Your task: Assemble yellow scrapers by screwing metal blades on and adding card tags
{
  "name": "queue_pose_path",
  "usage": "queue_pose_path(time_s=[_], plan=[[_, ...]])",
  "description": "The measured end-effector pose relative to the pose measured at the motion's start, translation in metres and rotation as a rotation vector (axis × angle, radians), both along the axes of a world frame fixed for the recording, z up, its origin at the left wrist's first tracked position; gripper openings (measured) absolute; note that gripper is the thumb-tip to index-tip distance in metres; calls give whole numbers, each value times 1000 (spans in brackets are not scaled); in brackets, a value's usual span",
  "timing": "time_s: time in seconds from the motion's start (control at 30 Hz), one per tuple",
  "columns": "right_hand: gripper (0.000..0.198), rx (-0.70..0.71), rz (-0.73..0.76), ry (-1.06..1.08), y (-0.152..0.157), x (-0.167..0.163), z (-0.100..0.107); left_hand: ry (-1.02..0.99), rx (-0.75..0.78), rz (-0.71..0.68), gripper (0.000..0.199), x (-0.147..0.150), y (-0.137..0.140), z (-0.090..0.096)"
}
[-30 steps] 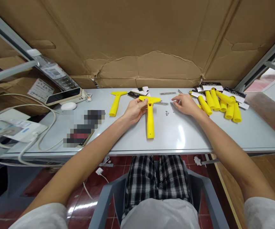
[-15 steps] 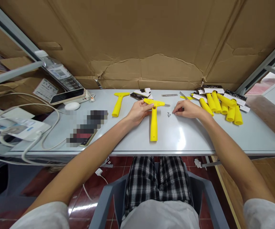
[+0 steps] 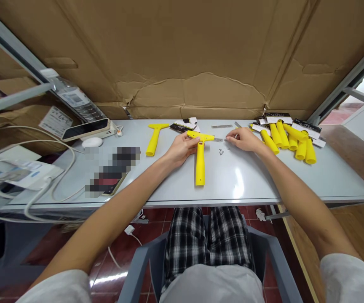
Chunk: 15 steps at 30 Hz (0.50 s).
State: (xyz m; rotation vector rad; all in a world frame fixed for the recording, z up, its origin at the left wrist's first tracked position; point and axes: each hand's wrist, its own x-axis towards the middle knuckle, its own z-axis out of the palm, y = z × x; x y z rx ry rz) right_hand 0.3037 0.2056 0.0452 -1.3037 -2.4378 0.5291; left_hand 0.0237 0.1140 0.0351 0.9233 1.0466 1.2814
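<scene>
My left hand [image 3: 182, 149] is closed on the head of a yellow T-shaped scraper handle [image 3: 200, 166], whose grip points toward me on the table. A thin metal strip [image 3: 218, 139] sticks out from the right end of its head. My right hand [image 3: 243, 139] has its fingers pinched together just right of that strip; anything between the fingertips is too small to make out. Below the strip lies a little group of small screws [image 3: 221, 152]. A second yellow scraper handle [image 3: 155, 139] lies to the left of my left hand.
Several yellow handles [image 3: 282, 134] with black-and-white cards are heaped at the right. Behind the hands lie a flat metal blade [image 3: 222, 126] and black-and-white packaging [image 3: 184, 124]. At left are a phone [image 3: 85, 128], a white mouse [image 3: 92, 142], cables and a plastic bottle [image 3: 74, 94].
My right hand has lifted away from the screws, up toward the metal strip at the scraper's head. My left hand keeps its hold on the handle. The whole view has shifted slightly.
</scene>
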Motion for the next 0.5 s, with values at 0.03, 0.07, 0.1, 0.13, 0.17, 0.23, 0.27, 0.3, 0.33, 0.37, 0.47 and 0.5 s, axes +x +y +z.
queue_pose_path(time_s=[0.03, 0.07, 0.1, 0.13, 0.17, 0.23, 0.27, 0.3, 0.33, 0.37, 0.47, 0.5], plan=[[37, 24, -28, -3, 5, 2, 2, -2, -3, 3, 31, 0, 0, 1], [36, 49, -51, -8, 11, 5, 4, -3, -6, 6, 32, 0, 0, 1], [36, 77, -72, -13, 16, 7, 7, -3, -8, 9, 32, 0, 0, 2], [35, 104, -88, -17, 20, 8, 10, -3, -10, 12, 31, 0, 0, 2], [35, 132, -98, -21, 23, 8, 13, -2, -11, 11, 31, 0, -1, 3], [35, 163, -80, -44, 27, 3, 16, -2, -14, 7, 29, 0, -1, 5], [37, 162, -57, -64, 28, -2, 17, -3, -15, 9, 28, -1, -1, 6], [40, 160, -34, -85, 27, -8, 16, -5, -13, 15, 28, -2, -1, 7], [42, 156, -14, -106, 27, -14, 14, -9, -7, 27, 27, -4, 0, 9], [44, 151, 5, -128, 26, -20, 12, -13, 3, 44, 26, -6, 0, 11], [39, 119, 88, -196, 25, -32, 6, -20, 32, 100, 25, -14, 3, 15], [36, 107, 119, -210, 25, -32, 4, -18, 37, 114, 24, -16, 3, 16]])
